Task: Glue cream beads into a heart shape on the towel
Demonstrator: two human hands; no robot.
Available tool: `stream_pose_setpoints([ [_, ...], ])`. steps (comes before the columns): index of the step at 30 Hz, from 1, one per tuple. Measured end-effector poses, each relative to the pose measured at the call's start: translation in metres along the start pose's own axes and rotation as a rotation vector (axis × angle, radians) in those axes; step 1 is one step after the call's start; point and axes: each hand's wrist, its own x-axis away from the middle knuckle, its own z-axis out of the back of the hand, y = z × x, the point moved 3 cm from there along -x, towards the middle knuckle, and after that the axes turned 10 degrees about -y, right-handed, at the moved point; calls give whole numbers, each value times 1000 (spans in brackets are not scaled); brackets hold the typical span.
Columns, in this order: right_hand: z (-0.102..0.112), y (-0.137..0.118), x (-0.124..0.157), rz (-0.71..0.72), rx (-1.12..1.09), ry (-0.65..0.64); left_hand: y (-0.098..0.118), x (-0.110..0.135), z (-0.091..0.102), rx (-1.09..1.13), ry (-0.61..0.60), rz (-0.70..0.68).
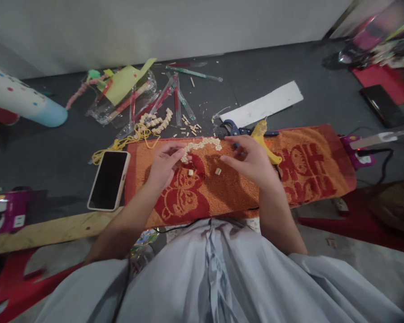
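Observation:
A curved chain of small pale wooden pieces is held at its left end by my left hand, thumb and fingers pinched together. My right hand hovers by the chain's right end with thumb and fingers apart and nothing between them. Below the chain, two small clusters of pale sticks, a left cluster and a right cluster, lie on the orange and red towel. A yellow glue gun and dark blue-handled scissors or pliers rest just beyond my right hand.
A phone lies left of the towel, near yellow cord. Beyond are more pale wooden chains, loose stick bits, clear plastic tubes and a white board strip. At right sits a dark phone.

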Motion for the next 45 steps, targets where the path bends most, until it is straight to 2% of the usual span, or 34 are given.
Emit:
stream_pose_setpoints([
  [4,-41,-2,-6,-126,-504,79,-2,3,0,-10,41,-90],
  [6,-56,-7,-9,-144,-736,105,-4,4,0,-21,55,-128],
  [9,-70,-16,-13,-131,-957,153,-6,5,0,-31,77,-178],
  [13,-77,-23,-16,-141,-1134,225,-6,5,0,-45,85,-222],
  [16,-80,-25,-19,-148,-1187,253,-6,6,0,-73,89,-263],
  [24,-82,-31,-25,-179,-1181,200,-7,9,1,-233,89,-324],
  [34,-89,-30,-24,-165,-1312,150,-6,9,0,-268,109,-369],
  [40,-92,-29,-24,-193,-1342,103,-9,7,1,-219,137,-306],
  [45,-96,-22,-21,-238,-1382,84,-10,5,0,-82,115,-219],
])
